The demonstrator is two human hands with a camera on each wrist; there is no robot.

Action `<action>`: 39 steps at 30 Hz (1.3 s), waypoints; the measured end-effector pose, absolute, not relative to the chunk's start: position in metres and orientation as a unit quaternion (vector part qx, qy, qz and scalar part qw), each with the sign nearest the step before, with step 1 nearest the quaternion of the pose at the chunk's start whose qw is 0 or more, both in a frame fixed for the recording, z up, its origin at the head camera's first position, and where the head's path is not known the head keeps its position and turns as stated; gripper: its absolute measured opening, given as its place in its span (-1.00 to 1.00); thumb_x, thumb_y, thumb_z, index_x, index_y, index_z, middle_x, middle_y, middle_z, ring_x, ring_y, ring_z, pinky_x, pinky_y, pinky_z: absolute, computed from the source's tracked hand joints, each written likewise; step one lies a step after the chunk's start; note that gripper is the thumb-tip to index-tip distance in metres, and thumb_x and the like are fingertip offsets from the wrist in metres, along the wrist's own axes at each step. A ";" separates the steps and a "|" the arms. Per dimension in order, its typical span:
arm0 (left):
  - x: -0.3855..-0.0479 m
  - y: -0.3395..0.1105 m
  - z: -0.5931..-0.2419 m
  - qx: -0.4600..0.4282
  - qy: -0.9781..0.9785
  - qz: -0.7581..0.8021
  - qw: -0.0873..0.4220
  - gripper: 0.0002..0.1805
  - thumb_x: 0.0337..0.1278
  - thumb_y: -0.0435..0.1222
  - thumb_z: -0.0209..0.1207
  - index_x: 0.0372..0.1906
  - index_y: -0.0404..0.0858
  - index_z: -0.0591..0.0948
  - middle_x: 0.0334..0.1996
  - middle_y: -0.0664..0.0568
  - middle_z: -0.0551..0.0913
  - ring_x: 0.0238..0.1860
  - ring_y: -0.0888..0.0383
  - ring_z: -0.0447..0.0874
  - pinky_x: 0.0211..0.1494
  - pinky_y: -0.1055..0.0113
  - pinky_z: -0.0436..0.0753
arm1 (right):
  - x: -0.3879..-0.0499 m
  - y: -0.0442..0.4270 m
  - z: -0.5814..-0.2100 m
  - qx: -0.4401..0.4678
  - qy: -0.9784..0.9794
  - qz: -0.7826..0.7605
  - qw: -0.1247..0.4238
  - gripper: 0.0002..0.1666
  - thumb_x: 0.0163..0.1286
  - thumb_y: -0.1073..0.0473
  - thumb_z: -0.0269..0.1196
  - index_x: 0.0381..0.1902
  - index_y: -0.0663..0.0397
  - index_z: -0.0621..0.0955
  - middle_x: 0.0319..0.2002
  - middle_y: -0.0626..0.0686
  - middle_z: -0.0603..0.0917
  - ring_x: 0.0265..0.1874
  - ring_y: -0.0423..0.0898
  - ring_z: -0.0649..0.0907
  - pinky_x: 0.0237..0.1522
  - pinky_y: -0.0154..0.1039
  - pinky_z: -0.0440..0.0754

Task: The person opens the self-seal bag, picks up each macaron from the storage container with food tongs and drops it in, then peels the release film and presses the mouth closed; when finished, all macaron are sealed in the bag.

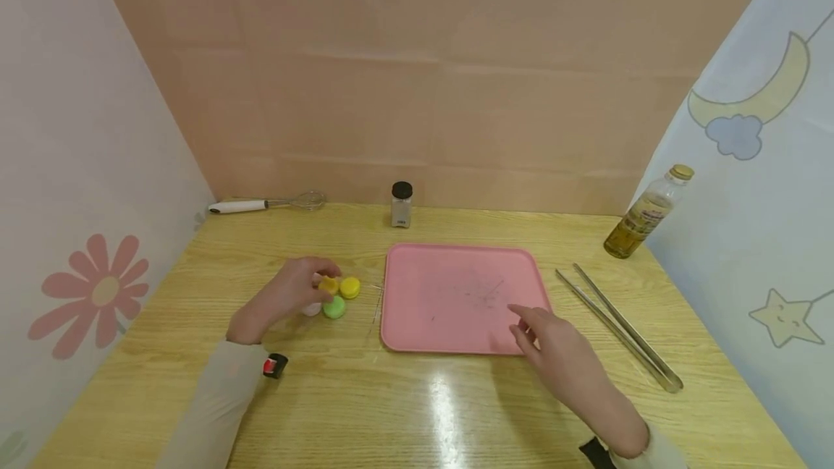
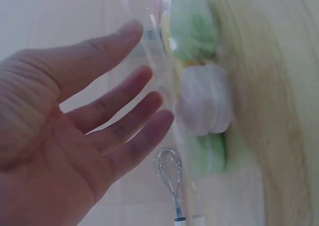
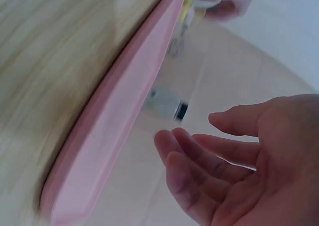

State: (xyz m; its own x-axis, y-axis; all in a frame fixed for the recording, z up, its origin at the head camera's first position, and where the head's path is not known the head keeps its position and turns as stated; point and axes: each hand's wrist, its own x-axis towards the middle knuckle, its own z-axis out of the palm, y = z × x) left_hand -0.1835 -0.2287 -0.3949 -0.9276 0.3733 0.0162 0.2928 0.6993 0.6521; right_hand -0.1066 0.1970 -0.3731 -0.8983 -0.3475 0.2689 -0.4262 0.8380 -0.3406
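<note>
Several macarons sit left of centre in the head view: yellow [image 1: 350, 288], green [image 1: 334, 307], pale lilac [image 1: 312, 309] and orange [image 1: 328, 285]. My left hand [image 1: 298, 286] hovers over them, thumb and fingers around the orange one. In the left wrist view its fingers are spread, with no macaron visibly pinched; a lilac macaron [image 2: 205, 99] lies between green ones beyond the fingertips. Clear, shiny plastic [image 1: 376, 302] shows beside them. My right hand [image 1: 554, 344] hangs over the right front corner of a pink tray [image 1: 456, 342], fingers loosely bent, holding nothing.
A whisk [image 1: 267, 204] lies at the back left. Behind the tray stands a black-capped shaker [image 1: 401, 207]. Metal tongs [image 1: 622, 331] lie to the right, and a bottle of amber liquid [image 1: 641, 219] stands at the back right. Draped walls border the table.
</note>
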 end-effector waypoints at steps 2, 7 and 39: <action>-0.184 -0.229 -0.394 0.188 0.918 0.343 0.067 -0.59 0.15 -0.45 0.38 0.12 -0.40 0.63 0.09 -0.21 0.65 0.16 -0.31 0.56 0.15 -0.15 0.56 | -0.105 0.183 -0.374 0.215 -0.949 0.215 0.077 -0.68 0.41 0.31 0.31 0.11 0.19 0.67 -0.45 -0.22 0.58 -0.54 -0.38 0.47 -0.50 -0.36 0.50; -0.188 -0.227 -0.388 0.221 0.920 0.319 0.056 -0.62 0.26 -0.35 0.34 0.14 -0.39 0.63 0.12 -0.22 0.64 0.18 -0.32 0.54 0.16 -0.17 0.54 | -0.103 0.149 -0.376 0.246 -0.929 0.275 0.005 -0.70 0.48 0.26 0.26 0.09 0.27 0.67 -0.36 -0.09 0.70 -0.47 -0.33 0.59 -0.39 -0.37 0.61; -0.251 -0.206 -0.409 0.295 0.903 0.293 0.112 -0.68 0.55 -0.28 0.05 0.12 -0.38 0.68 0.04 -0.12 0.70 0.05 0.00 0.65 0.23 0.01 0.54 | -0.084 -0.040 -0.439 -0.136 -0.456 0.866 -0.153 -0.56 0.54 0.30 0.16 0.11 0.70 0.41 -0.11 0.40 0.66 -0.03 0.17 0.72 0.02 -0.14 0.64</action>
